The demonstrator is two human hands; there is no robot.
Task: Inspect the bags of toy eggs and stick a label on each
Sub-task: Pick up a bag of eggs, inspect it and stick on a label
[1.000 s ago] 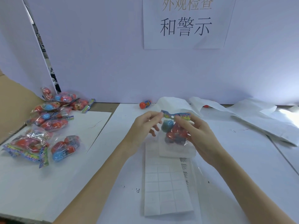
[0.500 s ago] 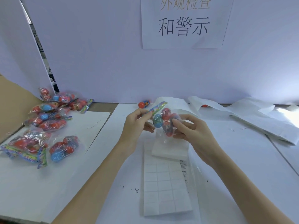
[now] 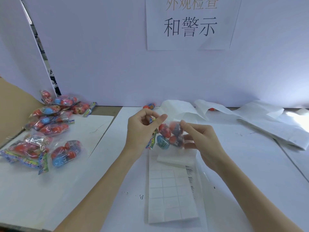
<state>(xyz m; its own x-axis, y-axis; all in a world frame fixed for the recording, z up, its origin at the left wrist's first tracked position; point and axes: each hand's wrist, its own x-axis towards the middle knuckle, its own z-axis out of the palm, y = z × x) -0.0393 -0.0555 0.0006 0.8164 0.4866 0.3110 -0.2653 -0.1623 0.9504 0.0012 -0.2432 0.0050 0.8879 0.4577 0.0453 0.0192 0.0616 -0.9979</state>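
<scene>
**Bag held up over the label sheet, inspection underway**

Nearest me, the label sheet [image 3: 172, 191] lies flat on the table [image 3: 242, 164], long axis running away from me, grid of blank labels, a strip of printed warning text along its right edge. It sits directly below and toward me from my hands, about midway between both; right hand slightly nearer to the printed strip, I'd judge.

Above its far end I hold the bag of toy eggs [image 3: 168, 136] off the table. My left hand [image 3: 142, 131] pinches the colourful header strip, which hangs roughly vertical on the bag's left. My right hand [image 3: 202, 141] grips the clear bag body with curled fingers from the right. Inside: red eggs, one blue one, dark printed bands. No label visible on it.

Farther left, a pile of other bags [image 3: 46, 128]. At the back, a loose egg [image 3: 149, 106] by the wall.
</scene>
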